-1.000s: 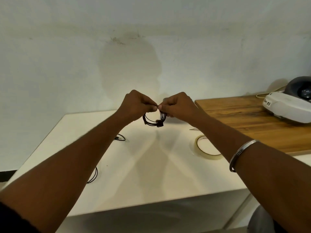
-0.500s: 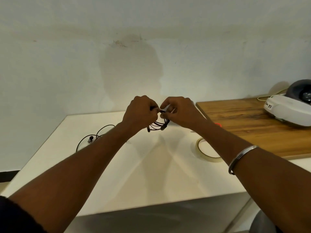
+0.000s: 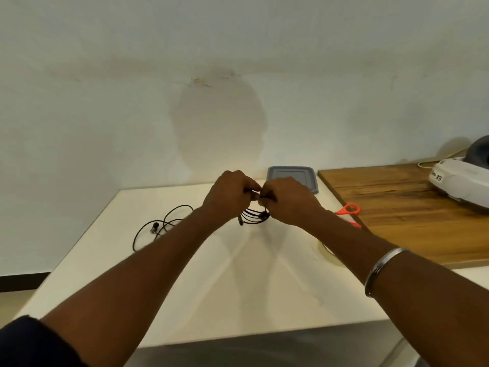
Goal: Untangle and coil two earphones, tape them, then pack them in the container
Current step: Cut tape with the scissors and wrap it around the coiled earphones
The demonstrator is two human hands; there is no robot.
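While pinching at the coil top, left hand (image 3: 230, 193): fingers curled, grips the upper strands of the coiled earphone (image 3: 254, 218).
Right hand (image 3: 288, 200): fingers curled, pinches the same spot, touching the left hand; tape there not discernible.
Coiled earphone: hangs below both hands, clear above the table (image 3: 238, 292).
Done: one earphone coiled.
Step in hand: probably securing this coil with tape.
Second earphone (image 3: 164, 223): lies loose and uncoiled on the table, just left of the left forearm.
Container (image 3: 291, 178): lid on, behind the hands at the far table edge; packing not begun.
Scissors (image 3: 349, 209), tape roll (image 3: 326, 251): right of the right arm, roll partly hidden.
Open room: bare surface between the forearms toward the near edge; wooden top (image 3: 410, 207) bounds the right.
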